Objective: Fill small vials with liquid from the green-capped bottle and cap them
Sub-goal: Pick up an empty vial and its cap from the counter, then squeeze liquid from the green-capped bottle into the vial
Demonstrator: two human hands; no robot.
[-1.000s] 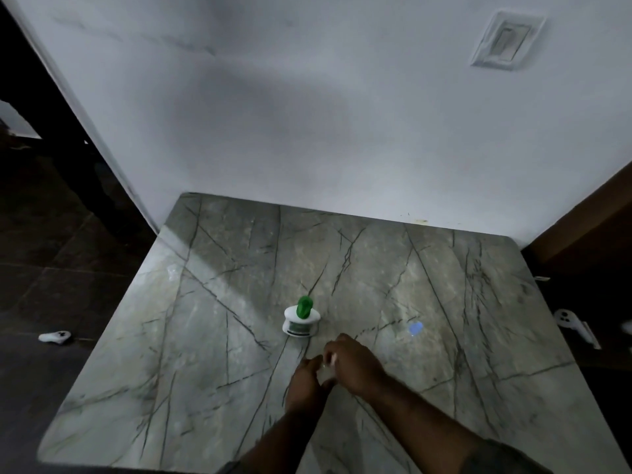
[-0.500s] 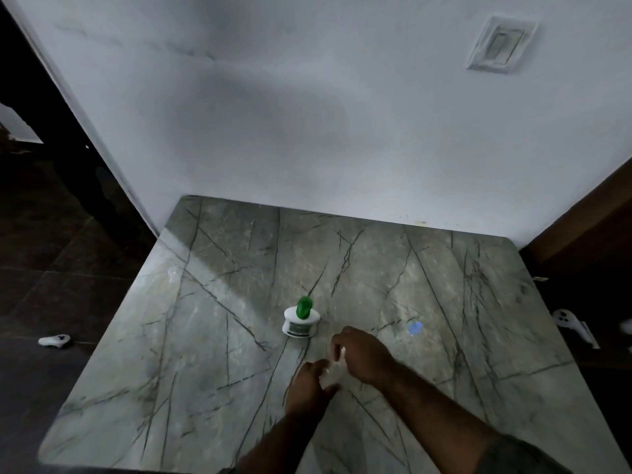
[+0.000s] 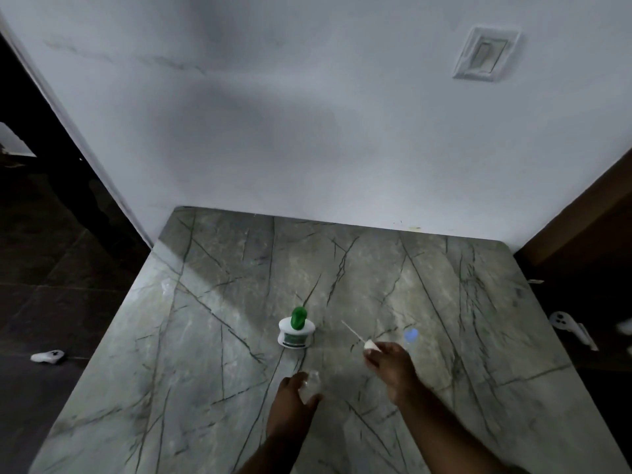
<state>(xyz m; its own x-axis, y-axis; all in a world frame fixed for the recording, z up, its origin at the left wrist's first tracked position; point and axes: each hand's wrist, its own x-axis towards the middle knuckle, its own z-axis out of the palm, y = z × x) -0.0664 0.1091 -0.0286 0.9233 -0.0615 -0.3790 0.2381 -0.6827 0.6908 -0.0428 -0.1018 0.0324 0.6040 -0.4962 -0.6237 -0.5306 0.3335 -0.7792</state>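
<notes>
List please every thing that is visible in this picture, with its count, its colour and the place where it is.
Table: one, grey-green marble pattern, against the wall.
Green-capped bottle: one, white with a green cap, upright at the table's middle, untouched.
Vial: one, clear, in the left hand.
Vial cap with thin stick: one, white, in the right hand, lifted away from the vial.
Blue spot: one, on the table beside the right hand; too blurred to identify.
Wall switch: one, white, upper right.
White controllers: two, on the dark floor, left and right.
Left hand: holds the vial.
Right hand: holds the cap.
</notes>
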